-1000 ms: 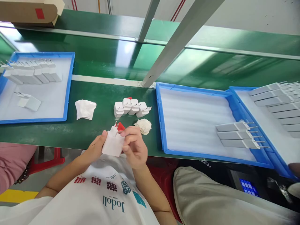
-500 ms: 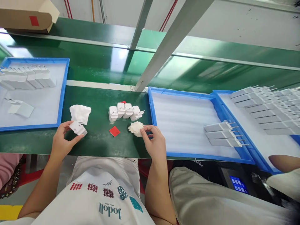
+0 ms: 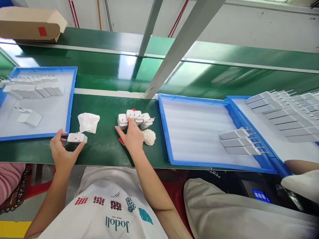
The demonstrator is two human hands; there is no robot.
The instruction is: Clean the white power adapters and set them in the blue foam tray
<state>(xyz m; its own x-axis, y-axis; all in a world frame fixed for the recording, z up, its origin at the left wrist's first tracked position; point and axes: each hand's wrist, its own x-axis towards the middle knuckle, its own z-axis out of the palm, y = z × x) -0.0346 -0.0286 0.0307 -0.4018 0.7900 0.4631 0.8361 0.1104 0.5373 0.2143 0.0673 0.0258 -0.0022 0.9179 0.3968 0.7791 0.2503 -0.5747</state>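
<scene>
My left hand [image 3: 65, 149] has its thumb and fingers closed on a white power adapter [image 3: 77, 137] near the table's front edge. Just beyond it lies a folded white cloth [image 3: 89, 122]. My right hand [image 3: 133, 139] reaches over the green table to a short row of white power adapters [image 3: 122, 121], thumb and forefinger apart; its fingertips are at the row, and contact is unclear. Beside that hand sits a crumpled cream-coloured wad [image 3: 149, 137]. A red square [image 3: 121, 141] is mostly covered by the right hand.
A blue tray [image 3: 74, 96] with several adapters stands at the left. On the right, another blue tray [image 3: 163, 129] holds three adapters [image 3: 236, 142], and a fuller tray [image 3: 231, 99] adjoins it. A grey post [image 3: 171, 56] slants overhead. A co-worker's arm [image 3: 302, 166] shows at far right.
My right hand has let go of the cream wad and moved left to the adapter row. The adapter in my left hand has turned and come slightly nearer the table edge.
</scene>
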